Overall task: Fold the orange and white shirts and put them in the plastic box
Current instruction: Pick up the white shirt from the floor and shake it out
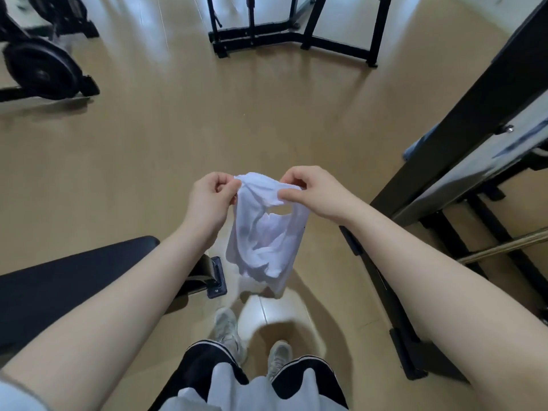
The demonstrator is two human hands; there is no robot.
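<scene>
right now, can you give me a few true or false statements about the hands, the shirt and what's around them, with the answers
1. Both hands pinch the white shirt at its top edge. True: the left hand and right hand each hold it with curled fingers.
2. The shirt lies flat on the black padded bench. False: it hangs in the air above the floor.
3. The shirt is neatly folded. False: it hangs loose and crumpled.
4. The bench is on the person's left side. True.
5. An orange shirt is draped over the right forearm. False: no orange shirt is in view.
</scene>
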